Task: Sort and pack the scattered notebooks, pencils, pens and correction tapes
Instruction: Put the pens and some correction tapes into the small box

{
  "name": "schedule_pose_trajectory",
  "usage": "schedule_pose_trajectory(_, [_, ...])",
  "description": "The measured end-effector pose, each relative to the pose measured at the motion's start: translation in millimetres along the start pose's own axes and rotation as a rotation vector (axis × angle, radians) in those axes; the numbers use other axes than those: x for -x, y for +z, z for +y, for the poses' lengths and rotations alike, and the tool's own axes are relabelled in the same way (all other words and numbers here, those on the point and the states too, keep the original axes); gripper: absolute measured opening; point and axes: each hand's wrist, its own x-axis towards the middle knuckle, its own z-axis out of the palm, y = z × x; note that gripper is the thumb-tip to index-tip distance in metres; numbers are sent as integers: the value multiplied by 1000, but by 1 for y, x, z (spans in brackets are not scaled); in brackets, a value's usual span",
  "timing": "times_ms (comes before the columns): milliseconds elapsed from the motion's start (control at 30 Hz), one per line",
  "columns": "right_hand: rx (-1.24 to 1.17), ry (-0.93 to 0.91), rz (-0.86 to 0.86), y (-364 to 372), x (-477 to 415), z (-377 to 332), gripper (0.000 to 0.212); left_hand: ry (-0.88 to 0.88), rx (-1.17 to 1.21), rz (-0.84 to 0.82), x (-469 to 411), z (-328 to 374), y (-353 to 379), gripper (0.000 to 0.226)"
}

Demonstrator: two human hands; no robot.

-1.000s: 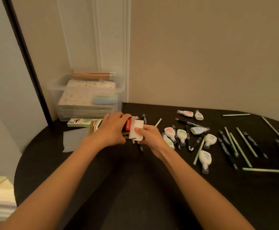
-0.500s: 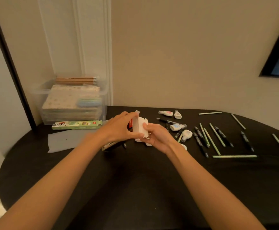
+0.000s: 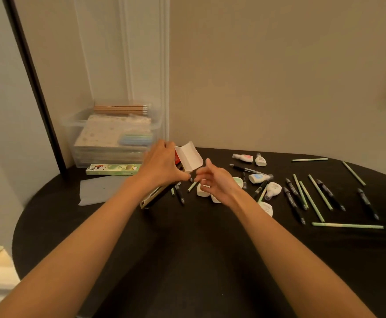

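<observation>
Box flap now swung open, right hand off it.
Left hand [image 3: 162, 165] grips the small carton [image 3: 188, 157] above the black table [image 3: 187, 260], white flap raised; half a second ago both hands pinched it shut. Right hand [image 3: 215, 180] has released, fingers loosely spread and empty, over correction tapes [image 3: 265, 179]. Pens [image 3: 294, 204] and green pencils [image 3: 315, 198] lie scattered right; notebooks [image 3: 111, 134] sit in the clear bin [image 3: 72, 125].

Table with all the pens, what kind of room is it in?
Probably a room at home: a dark round table pushed into a corner, plain cream walls with white trim, and a clear storage bin.
</observation>
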Motion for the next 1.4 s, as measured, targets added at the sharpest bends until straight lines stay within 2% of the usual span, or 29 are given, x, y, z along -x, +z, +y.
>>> schedule_pose_trajectory(67, [301,0,113,4,-6,8,31,-76,12,64,-3,-5,1,80])
schedule_pose_trajectory(167, [702,-50,127,20,-18,21,22,-162,116,98,-7,-10,4,78])
schedule_pose_trajectory(233, [905,-71,115,32,-28,30,23,-191,166,102,-8,-12,8,77])
schedule_pose_trajectory(300, [1051,-57,107,41,-38,38,27,-209,131,102,-8,-15,12,77])
schedule_pose_trajectory(400, [1127,-84,182,44,-44,42,27,-227,55,91,-8,-22,19,79])
schedule_pose_trajectory(533, [1003,-19,214,26,-45,28,22,-269,-2,47,-8,-27,31,81])
schedule_pose_trajectory(633, [662,35,144,5,-35,17,7,-273,-41,24,-10,-22,45,82])
schedule_pose_trajectory(733, [296,15,100,-20,-21,10,13,-257,-90,0,-11,-9,61,88])
schedule_pose_trajectory(933, [-153,-104,96,-68,-8,20,13,-107,-101,38,-6,14,96,88])
schedule_pose_trajectory(1033, [-205,-174,76,-80,-4,24,11,-65,-91,-8,-4,25,108,87])
schedule_pose_trajectory(1233, [51,-238,-13,-74,-7,26,9,81,-107,-26,-16,26,105,90])
schedule_pose_trajectory(1400, [183,-164,-91,-65,-5,31,20,101,-107,-62,-5,26,107,90])
